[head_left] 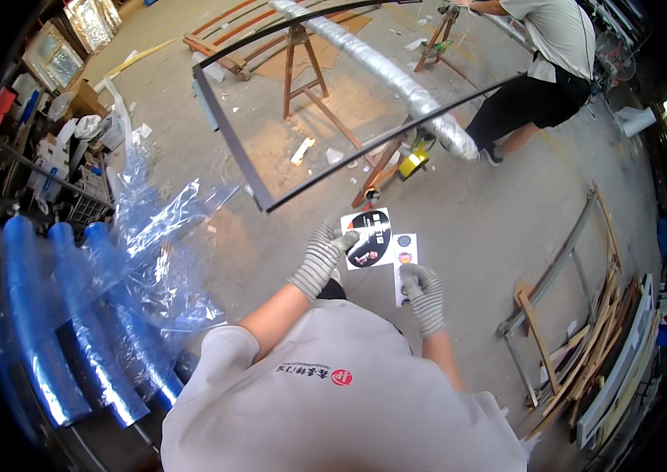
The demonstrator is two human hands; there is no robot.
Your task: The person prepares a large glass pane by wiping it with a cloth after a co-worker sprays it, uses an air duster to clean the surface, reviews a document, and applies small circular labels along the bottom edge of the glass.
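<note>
My left hand [321, 256], in a striped grey-white glove, pinches the left edge of a square white sticker sheet [378, 253] with a large black oval on it. In my right hand [425, 297], gloved the same way, is a narrow white sticker strip [406, 241] with small round dark and pink designs. The two sheets are side by side in front of my chest, their edges close together. Beyond them, a dark rectangular frame [227, 145] rests on trestles padded with a silvery wrapped roll [381, 69].
Blue film rolls [42, 322] and crumpled clear film [168, 259] lie at left. Wooden strips [593, 346] and a metal frame [558, 275] are piled at right. A brown trestle [302, 71] stands ahead, a yellow tape roll [413, 163] hangs nearby, and another person [558, 47] works at far right.
</note>
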